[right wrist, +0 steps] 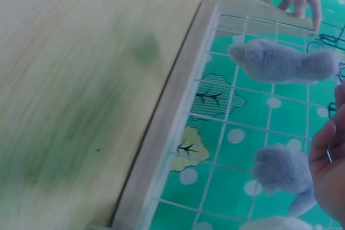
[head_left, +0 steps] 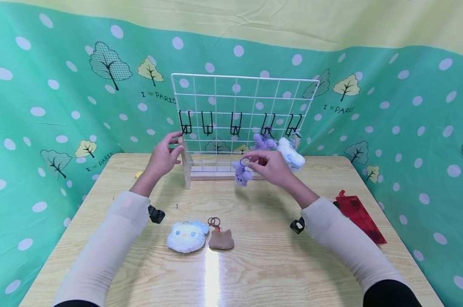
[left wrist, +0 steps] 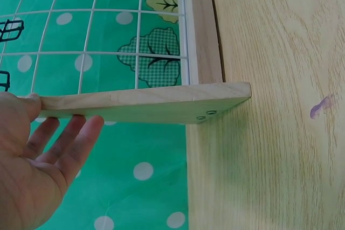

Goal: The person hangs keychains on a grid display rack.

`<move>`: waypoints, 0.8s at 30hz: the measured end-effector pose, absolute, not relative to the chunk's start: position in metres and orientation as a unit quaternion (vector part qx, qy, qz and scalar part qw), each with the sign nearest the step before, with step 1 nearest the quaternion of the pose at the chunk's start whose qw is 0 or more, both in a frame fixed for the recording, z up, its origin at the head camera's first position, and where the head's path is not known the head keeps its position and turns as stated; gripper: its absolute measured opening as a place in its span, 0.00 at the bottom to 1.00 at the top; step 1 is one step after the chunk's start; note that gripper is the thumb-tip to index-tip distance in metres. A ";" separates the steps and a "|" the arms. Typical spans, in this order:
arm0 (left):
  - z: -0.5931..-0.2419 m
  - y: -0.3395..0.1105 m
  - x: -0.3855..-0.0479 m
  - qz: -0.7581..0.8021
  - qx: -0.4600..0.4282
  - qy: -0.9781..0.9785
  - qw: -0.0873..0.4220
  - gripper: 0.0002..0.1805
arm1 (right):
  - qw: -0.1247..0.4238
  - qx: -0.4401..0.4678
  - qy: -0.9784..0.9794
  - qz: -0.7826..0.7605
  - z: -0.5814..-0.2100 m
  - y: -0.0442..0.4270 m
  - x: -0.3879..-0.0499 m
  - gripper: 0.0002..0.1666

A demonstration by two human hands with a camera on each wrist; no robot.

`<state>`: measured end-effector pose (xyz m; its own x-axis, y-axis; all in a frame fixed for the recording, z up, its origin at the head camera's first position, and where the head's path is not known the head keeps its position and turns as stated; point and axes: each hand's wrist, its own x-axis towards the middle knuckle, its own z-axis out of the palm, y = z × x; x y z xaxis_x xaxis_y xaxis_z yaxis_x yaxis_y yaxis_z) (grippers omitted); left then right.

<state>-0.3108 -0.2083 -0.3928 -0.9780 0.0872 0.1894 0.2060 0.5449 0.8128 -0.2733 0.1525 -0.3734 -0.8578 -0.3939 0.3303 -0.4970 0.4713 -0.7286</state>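
My right hand (head_left: 271, 166) pinches the metal ring of a small purple plush keychain (head_left: 242, 175), which dangles in front of the white wire grid rack (head_left: 224, 113). In the right wrist view the plush (right wrist: 269, 62) looks greyish and hangs beside my fingers. With relaxed fingers my left hand (head_left: 164, 157) touches the rack's wooden side panel (left wrist: 145, 98) near its top end. Another purple plush (head_left: 264, 143) hangs at the fourth black hook from the left. A white-and-blue plush (head_left: 291, 154) hangs at the rightmost hook.
On the table's near side lie a white cat-face plush (head_left: 187, 237) with blue eyes and a brown plush keychain (head_left: 221, 240) with rings. A red-and-black checked pouch (head_left: 360, 218) lies by the right edge. Black hooks (head_left: 236, 123) line the grid. Green fabric surrounds the table.
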 end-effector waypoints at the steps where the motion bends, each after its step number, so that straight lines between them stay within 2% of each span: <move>1: -0.393 -0.208 -0.311 -0.470 -0.084 -0.877 0.065 0.30 | 0.061 0.259 -0.854 0.446 -0.371 0.151 -0.273 0.12; 14: -0.392 -0.208 -0.310 -0.474 -0.081 -0.874 0.064 0.30 | 0.062 0.237 -0.837 0.489 -0.356 0.140 -0.275 0.14; 24: -0.393 -0.207 -0.311 -0.474 -0.079 -0.875 0.062 0.29 | 0.101 0.230 -0.829 0.499 -0.343 0.131 -0.275 0.14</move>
<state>-0.3106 -0.2070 -0.3926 -0.9796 0.0801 0.1844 0.1981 0.5388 0.8188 -0.2754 0.1315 -0.3432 -0.8736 -0.2808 0.3975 -0.4827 0.3955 -0.7814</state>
